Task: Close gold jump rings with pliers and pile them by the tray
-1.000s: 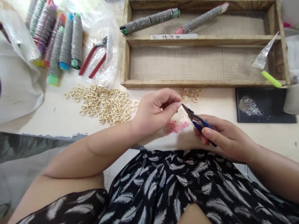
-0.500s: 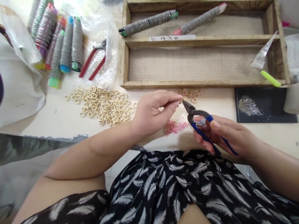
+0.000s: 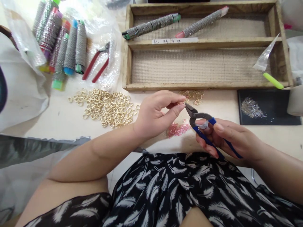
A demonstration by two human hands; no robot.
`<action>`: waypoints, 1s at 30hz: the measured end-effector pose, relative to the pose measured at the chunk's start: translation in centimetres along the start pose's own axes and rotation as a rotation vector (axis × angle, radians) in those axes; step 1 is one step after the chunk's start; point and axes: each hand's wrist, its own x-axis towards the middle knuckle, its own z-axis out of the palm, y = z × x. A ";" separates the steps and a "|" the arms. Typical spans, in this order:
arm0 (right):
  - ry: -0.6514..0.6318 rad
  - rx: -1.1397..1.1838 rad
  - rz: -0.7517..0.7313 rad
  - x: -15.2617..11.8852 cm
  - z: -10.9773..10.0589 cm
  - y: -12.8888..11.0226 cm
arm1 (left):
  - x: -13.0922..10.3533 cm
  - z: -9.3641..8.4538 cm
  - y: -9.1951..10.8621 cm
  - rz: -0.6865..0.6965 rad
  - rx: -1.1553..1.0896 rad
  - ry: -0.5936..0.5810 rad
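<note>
Pliers (image 3: 193, 115) with blue handles are just in front of the tray (image 3: 175, 85), on the wearer's side, right of its middle, their nose pointing towards it and leftward. The right hand (image 3: 233, 140) holds them, thumb on one handle and fingers curled about the other, the handles spread apart. A whitish piece (image 3: 203, 125) sits between the handles near the pivot. The left hand (image 3: 156, 112), also in front of the tray, has thumb and forefinger in a narrow pinch at the plier tips; whether anything is between them is too small to tell.

Pink beads (image 3: 177, 129) lie in a loose heap in front of the tray, below the left hand, and a few gold rings (image 3: 197, 97) lie close along its front edge. A far larger ring pile (image 3: 109, 108) spreads off its front left corner. A black mat (image 3: 279, 108) with silvery beads (image 3: 252, 107) lies by its front right corner.

Inside the tray, a dark-ended coil (image 3: 153, 26) and a pink-ended coil (image 3: 202, 22) lie slanted in the back compartment; a label (image 3: 174, 40) is on the divider. A clear cone (image 3: 267, 55) and a yellow stick (image 3: 273, 80) are at the tray's right end.

Left of the tray, red-handled cutters (image 3: 97, 64) lie on bubble wrap (image 3: 115, 63), with more coils (image 3: 71, 50) beyond.
</note>
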 end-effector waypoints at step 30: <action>0.079 -0.345 -0.101 -0.2 0.2 0.0 | -0.3 -0.5 0.0 -0.051 -0.223 -0.004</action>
